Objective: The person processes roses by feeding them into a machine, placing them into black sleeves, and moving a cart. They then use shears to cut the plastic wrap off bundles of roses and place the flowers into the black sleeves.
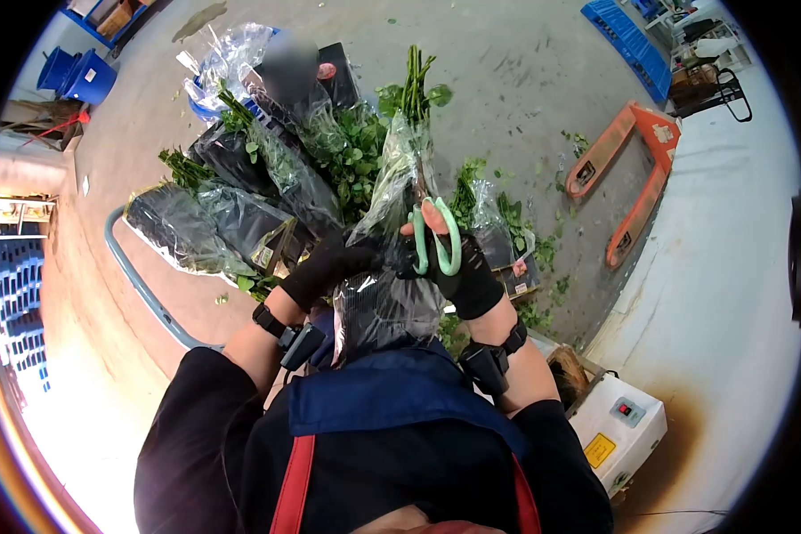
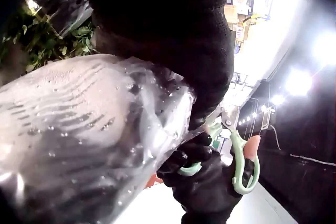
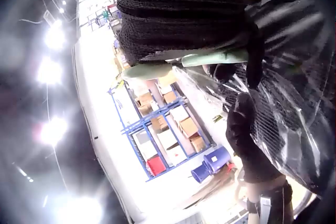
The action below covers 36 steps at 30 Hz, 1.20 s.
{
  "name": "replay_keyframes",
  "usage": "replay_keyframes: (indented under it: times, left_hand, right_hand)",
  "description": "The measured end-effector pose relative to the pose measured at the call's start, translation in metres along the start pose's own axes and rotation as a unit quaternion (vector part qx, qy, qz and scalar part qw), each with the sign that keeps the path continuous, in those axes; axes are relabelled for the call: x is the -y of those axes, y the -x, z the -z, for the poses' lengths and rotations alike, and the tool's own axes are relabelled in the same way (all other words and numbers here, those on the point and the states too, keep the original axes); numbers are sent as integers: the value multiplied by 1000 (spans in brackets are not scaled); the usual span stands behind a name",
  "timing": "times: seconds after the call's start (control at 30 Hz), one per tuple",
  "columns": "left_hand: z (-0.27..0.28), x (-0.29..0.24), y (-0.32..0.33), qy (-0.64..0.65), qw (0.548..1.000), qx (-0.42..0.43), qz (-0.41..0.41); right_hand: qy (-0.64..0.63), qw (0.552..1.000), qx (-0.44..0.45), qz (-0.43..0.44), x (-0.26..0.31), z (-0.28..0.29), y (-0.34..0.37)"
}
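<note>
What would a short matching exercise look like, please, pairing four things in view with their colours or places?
1. Scissors
2. Pallet truck
3. Buckets
4. Box at lower right

A. Blue, at the upper left of the head view
B. White, with a yellow label
C. Pale green handles, in the right hand
D. Orange, with two long forks

Right pairs: 1-C, 2-D, 3-A, 4-B.
</note>
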<state>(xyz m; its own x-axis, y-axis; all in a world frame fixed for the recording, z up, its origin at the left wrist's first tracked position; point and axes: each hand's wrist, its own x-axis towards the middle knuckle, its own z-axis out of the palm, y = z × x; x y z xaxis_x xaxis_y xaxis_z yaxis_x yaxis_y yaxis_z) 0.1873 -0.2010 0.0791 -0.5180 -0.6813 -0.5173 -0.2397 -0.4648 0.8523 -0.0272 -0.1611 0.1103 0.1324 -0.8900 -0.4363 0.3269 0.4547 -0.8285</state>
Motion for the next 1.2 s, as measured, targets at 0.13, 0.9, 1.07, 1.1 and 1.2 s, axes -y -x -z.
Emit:
replay_keyframes:
  times: [0.13,0.9,1.07,1.1,1.2]
  left_hand:
    - [-14,0,4,181,980,76,-13]
    - [-5,38,5,57,992,106,-27]
    - [-16,19,19,250,965,55,51]
    - [-18,16,19,264,962,47,47]
    - [-18,18,10,219,972,77,23]
  right_hand:
    - [-113,991,-66,-3,6,-16,-2]
    - [46,965,-212,150,10,57,-2]
    - [-74,960,-217,162,-10,94,-9]
    - [-119,953,-217,177,-24,99,-8]
    - [79,956,-204,195,-101,146,-14]
